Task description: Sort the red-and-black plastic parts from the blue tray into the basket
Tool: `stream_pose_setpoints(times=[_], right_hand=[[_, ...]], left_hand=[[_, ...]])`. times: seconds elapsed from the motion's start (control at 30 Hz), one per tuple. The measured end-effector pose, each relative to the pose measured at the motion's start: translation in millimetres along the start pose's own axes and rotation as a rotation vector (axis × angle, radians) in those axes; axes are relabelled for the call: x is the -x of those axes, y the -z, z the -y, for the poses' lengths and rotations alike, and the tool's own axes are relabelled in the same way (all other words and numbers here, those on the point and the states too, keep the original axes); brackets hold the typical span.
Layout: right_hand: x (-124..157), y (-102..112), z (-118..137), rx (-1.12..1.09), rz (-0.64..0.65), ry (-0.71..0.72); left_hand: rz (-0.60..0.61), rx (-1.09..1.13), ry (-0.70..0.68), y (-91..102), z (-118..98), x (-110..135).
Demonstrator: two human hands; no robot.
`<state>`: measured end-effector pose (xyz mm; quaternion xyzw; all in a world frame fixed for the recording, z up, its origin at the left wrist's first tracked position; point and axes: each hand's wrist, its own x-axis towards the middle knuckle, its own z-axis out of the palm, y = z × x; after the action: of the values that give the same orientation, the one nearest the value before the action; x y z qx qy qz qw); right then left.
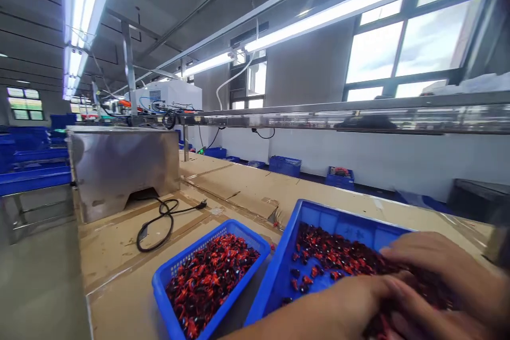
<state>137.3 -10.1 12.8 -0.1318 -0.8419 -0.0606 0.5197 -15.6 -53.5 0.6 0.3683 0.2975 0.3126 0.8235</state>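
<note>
Both my hands rest in a large blue bin [338, 218] at the lower right, on a heap of small red and black parts [338, 257]. My left hand [354, 308] reaches in from the bottom edge, fingers together and pressed into the parts. My right hand [434, 271] lies over the heap just behind it, fingers curved down among the parts and touching the left hand's fingertips. Whether either hand grips any parts is hidden. A smaller blue basket [171, 276] to the left holds more of the same red and black parts [211, 276].
The bins sit on a bench covered with cardboard [247, 186]. A metal box [123, 170] stands at the back left, with a black cable and plug [163, 218] lying in front of it. Blue crates [285, 166] line the floor by the far wall.
</note>
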Motion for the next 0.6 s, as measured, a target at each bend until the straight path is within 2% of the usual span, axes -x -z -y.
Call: stream_pose_setpoints(times=[0.03,0.07,0.1,0.17,0.3,0.43,0.53,0.6], right_hand=[[2,3,0,0.009,0.013,0.014],[4,4,2,-0.009,0.018,0.002],[6,4,3,-0.058,-0.014,-0.014],[8,1,4,-0.19,-0.012,-0.056],[9,0,-1,-0.346,0.01,-0.044],[9,8,-7,-0.388,0.049,-0.035],[10,6,-10,-0.371,-0.018,-0.085],[10,3,-11,-0.391,-0.066,-0.16]], left_hand=[[0.145,0.122,0.061,0.1,-3,0],[0.197,0.195,0.093,-0.1,-6,0],[0.199,0.238,0.109,-0.6,-7,0],[0.138,0.305,0.11,-2.3,-10,-1],[-0.02,0.361,0.13,-6.4,-15,-5],[-0.058,0.412,0.137,-9.0,-22,-7],[-0.079,0.482,0.116,-11.4,-25,-7],[-0.093,0.441,0.065,-11.9,-25,-7]])
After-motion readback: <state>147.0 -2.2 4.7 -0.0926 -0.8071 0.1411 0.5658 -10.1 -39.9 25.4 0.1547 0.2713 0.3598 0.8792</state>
